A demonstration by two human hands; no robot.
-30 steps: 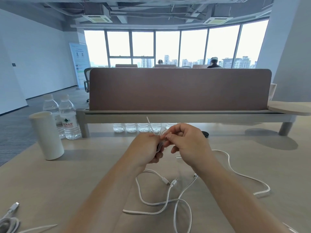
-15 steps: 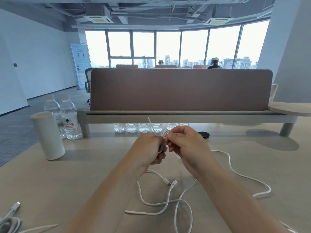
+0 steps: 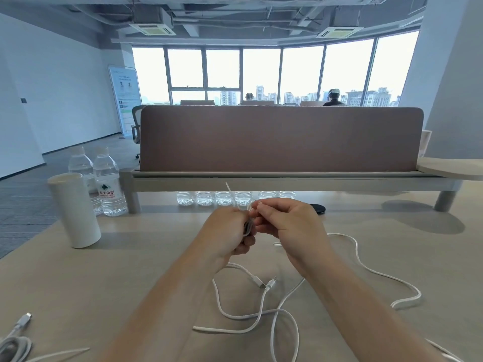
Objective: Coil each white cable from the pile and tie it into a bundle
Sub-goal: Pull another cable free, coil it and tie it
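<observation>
Coiled cable is lying at the near left corner of the bench, its plug pointing away from us. We are judging it a finished bundle, parked there so it is not mixing with the loose ones. Further back on that side a white cup and two water bottles are standing together, well clear of the work.

Moving toward the middle, our left hand is curling round a small coil of white cable, squeezing the loops flat so they are not springing open. A thin white tie is sticking up past the knuckles, which suggests it is going round the coil. Our right hand is meeting the left one, its fingertips pinching something thin and white at the top of the coil, most likely the tie's other end. How far along the twist is we cannot tell, since the fingers are hiding it. We are holding both hands raised off the bench, probably so the coil is hanging free while we are fastening it.

Below the wrists, loose cables are sprawling across each other with two plugs nearly touching, waiting their turn. To the right a longer cable is snaking away toward the bench edge, apart from the hands.
</observation>
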